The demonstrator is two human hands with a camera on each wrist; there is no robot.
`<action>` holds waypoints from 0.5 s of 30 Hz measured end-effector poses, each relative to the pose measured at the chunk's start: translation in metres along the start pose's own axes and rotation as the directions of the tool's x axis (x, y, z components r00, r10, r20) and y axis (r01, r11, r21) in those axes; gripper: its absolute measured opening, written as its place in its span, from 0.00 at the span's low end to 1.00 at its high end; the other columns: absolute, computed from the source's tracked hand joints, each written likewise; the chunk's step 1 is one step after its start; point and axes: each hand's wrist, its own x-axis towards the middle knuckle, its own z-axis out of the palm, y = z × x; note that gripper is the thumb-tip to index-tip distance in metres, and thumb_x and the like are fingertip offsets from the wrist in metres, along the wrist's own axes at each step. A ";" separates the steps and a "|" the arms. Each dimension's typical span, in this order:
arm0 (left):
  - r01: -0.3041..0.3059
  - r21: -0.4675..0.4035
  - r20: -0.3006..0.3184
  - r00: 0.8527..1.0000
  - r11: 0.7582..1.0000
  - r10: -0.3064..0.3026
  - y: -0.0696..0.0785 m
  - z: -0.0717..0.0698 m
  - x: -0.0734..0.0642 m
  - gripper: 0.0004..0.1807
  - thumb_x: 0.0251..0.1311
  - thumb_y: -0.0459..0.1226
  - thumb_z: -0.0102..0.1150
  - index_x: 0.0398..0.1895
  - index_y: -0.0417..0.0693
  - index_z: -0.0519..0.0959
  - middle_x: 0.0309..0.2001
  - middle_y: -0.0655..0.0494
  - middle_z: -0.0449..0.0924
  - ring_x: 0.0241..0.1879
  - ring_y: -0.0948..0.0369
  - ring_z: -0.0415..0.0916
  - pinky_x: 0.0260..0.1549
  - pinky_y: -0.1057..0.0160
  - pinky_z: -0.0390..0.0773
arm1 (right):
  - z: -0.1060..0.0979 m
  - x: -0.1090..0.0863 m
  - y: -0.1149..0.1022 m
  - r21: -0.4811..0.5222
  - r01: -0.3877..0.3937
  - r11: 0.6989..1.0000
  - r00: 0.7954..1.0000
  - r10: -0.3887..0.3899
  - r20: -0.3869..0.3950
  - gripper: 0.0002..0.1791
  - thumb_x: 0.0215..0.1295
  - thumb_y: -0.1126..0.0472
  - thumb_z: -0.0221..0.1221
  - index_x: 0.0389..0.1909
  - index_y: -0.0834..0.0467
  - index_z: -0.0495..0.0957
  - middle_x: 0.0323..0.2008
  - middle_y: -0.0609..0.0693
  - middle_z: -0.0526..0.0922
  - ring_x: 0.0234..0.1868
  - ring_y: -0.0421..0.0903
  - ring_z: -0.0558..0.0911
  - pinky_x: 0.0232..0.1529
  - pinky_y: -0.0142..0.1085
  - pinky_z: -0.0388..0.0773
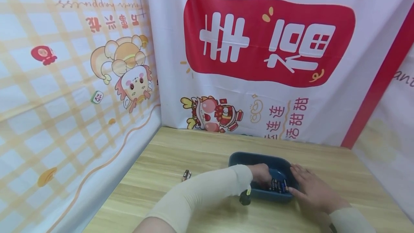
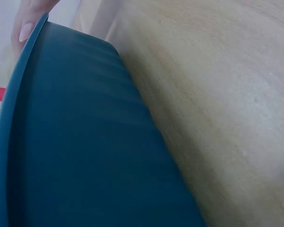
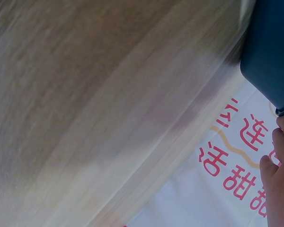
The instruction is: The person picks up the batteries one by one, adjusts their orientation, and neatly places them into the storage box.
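Observation:
A dark blue plastic bin (image 1: pixel 268 194) stands on the table, with several small batteries (image 1: pixel 276 185) lying side by side in its right part. My left hand (image 1: pixel 261 174) reaches down into it from the left, close to those batteries. Its fingertips are hidden, so whether it pinches a battery does not show. On the bin's right end rests my right hand (image 1: pixel 312 188), fingers extended over the rim and thumb at the near corner. The left wrist view shows mostly the bin's outer wall (image 2: pixel 90 127); the right wrist view catches part of my right hand (image 3: pixel 281 161) at the rim.
A few more batteries (image 1: pixel 186 175) lie on the wooden table (image 1: pixel 161 197) to the left, beyond my left forearm. A small black device (image 1: pixel 245 197) hangs at my left wrist, in front of the bin. Printed cloth (image 1: pixel 168 82) hangs behind and beside the table.

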 end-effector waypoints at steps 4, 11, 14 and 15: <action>-0.007 0.007 -0.002 1.000 1.000 0.007 -0.004 -0.001 0.001 0.04 0.49 0.27 0.65 0.28 0.39 0.79 0.24 0.49 0.80 0.23 0.57 0.79 0.24 0.63 0.82 | 0.003 0.002 0.001 -0.006 -0.004 1.000 1.000 0.004 -0.001 0.43 0.68 0.35 0.50 0.69 0.66 0.63 0.71 0.59 0.61 0.71 0.60 0.58 0.63 0.20 0.20; -0.041 -0.011 0.007 0.999 0.999 0.041 -0.010 -0.009 -0.005 0.03 0.51 0.27 0.64 0.25 0.40 0.80 0.24 0.50 0.80 0.23 0.57 0.79 0.23 0.64 0.82 | 0.003 0.002 0.000 -0.009 0.024 1.000 0.999 -0.024 -0.036 0.42 0.68 0.37 0.52 0.68 0.67 0.64 0.69 0.62 0.63 0.70 0.61 0.60 0.69 0.27 0.25; -0.069 -0.080 0.027 0.997 0.994 0.071 -0.013 -0.020 -0.012 0.02 0.54 0.26 0.62 0.27 0.38 0.81 0.25 0.48 0.81 0.24 0.56 0.81 0.24 0.62 0.83 | 0.002 0.001 0.000 -0.009 0.013 1.000 1.000 -0.013 -0.026 0.42 0.68 0.36 0.51 0.68 0.67 0.64 0.69 0.61 0.63 0.70 0.62 0.60 0.68 0.26 0.24; -0.071 -0.112 0.036 0.996 0.991 0.076 -0.014 -0.025 -0.015 0.01 0.55 0.26 0.62 0.29 0.37 0.81 0.26 0.48 0.82 0.25 0.55 0.81 0.25 0.62 0.84 | 0.001 0.001 0.000 -0.010 0.011 1.000 1.000 -0.011 -0.023 0.42 0.68 0.36 0.51 0.68 0.67 0.64 0.69 0.61 0.63 0.70 0.62 0.60 0.67 0.25 0.23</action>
